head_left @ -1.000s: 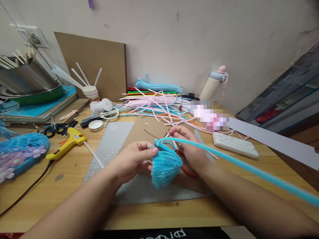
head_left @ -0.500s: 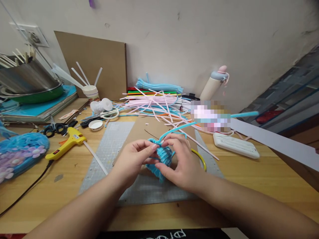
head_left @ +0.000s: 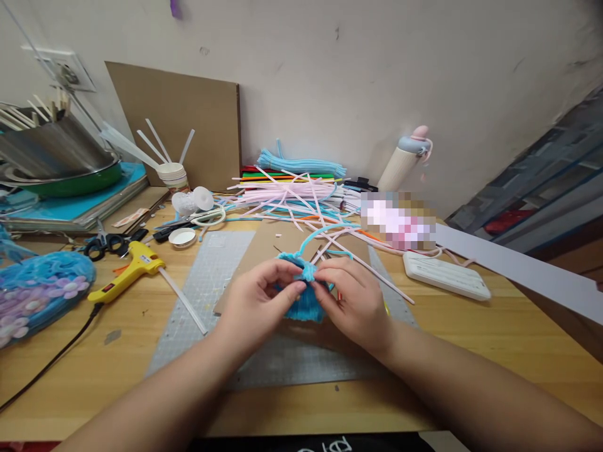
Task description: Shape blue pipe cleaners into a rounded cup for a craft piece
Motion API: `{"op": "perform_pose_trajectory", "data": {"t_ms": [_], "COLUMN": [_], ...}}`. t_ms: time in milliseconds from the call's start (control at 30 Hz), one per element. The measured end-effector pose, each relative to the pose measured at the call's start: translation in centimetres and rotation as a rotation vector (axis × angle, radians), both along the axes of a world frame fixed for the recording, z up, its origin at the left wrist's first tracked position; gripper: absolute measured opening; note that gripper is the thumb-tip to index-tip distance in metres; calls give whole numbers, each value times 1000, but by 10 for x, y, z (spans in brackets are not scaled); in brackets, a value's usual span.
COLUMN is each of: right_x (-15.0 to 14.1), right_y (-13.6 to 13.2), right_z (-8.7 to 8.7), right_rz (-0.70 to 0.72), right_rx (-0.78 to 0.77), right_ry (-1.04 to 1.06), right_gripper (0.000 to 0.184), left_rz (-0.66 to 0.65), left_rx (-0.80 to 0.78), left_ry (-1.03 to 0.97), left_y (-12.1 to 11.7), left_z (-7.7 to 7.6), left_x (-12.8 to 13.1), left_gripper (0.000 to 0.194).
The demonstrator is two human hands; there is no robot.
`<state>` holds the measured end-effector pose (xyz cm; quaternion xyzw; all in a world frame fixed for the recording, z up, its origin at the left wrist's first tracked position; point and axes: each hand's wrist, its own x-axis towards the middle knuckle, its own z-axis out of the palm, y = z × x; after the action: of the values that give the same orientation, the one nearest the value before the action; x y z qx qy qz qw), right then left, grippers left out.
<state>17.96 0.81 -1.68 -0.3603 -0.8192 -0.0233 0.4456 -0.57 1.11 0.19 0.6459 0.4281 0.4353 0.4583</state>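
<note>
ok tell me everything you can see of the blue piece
The blue piece looks soft, fuzzy and ribbed, like chenille. The left hand and right hand pinch it near its top, above the cardboard. A blue strand curves up and right from its far edge. The hands hide much of it.

Head view looks forward and down; hands (head_left: 355, 301) near, wall (head_left: 301, 81) beyond.

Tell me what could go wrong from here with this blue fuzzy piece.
Pinched between the left hand and right hand, the blue pipe-cleaner piece might slip. A blue stem reaching toward the pink pipe cleaners could snag there. The left forearm might bump the glue stick jutting from the yellow glue gun.
</note>
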Motion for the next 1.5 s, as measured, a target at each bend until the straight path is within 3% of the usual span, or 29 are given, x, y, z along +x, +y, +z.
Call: {"op": "perform_pose_trajectory", "data": {"t_ms": [133,200,267,467,767,1033,1267,1500], "right_x": [0,-1,-2,-1,-1,1,-1,-5], "right_y": [-1,-2,-3,-4,2,14,16,10], "right_z": [3,5,6,7,19,15,13,11], "right_rz": [4,22,33,94,107,219,230,176], "right_rx": [-83,-156,-231,-350,-788,-1167,-1215,-1153], "right_ry": [-37,-33,-6,-32,-35,32,-28,-69], "right_gripper": [10,8,9,21,19,18,17,19], "left_rz": [108,110,77,24,-69,-171,-211,-224], "left_rx": [697,867,911,733,526,-66,-226,-216], "left_ry": [501,604,614,508,499,553,633,615], "left_y": [2,4,6,7,10,13,13,16], "left_z": [1,1,0,-3,0,7,5,-4], "left_x": [-8,-10,-12,-9,-10,-12,-14,-13], "left_gripper": [9,9,6,7,12,29,31,27]}}
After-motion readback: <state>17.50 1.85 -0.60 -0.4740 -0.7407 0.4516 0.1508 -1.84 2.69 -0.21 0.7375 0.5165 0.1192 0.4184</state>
